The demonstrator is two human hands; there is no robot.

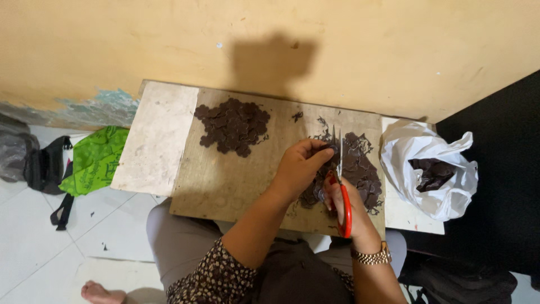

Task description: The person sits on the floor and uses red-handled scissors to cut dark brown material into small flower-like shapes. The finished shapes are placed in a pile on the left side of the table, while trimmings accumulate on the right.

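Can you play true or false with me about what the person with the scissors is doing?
1. The right hand holds red-handled scissors. True.
2. The left hand is empty. False: it pinches a small dark piece at the blades.
3. A neat pile of dark pieces lies on the wooden board. True.
4. The white plastic bag lies on the left. False: it lies right of the board.
5. The wrist wears a gold watch. True.

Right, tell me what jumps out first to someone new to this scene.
The red-handled scissors in the right hand, blades up at a dark piece pinched by the left hand, mid-board. Then the neat pile of dark cut pieces at the wooden board's far left, and the white plastic bag on the right.
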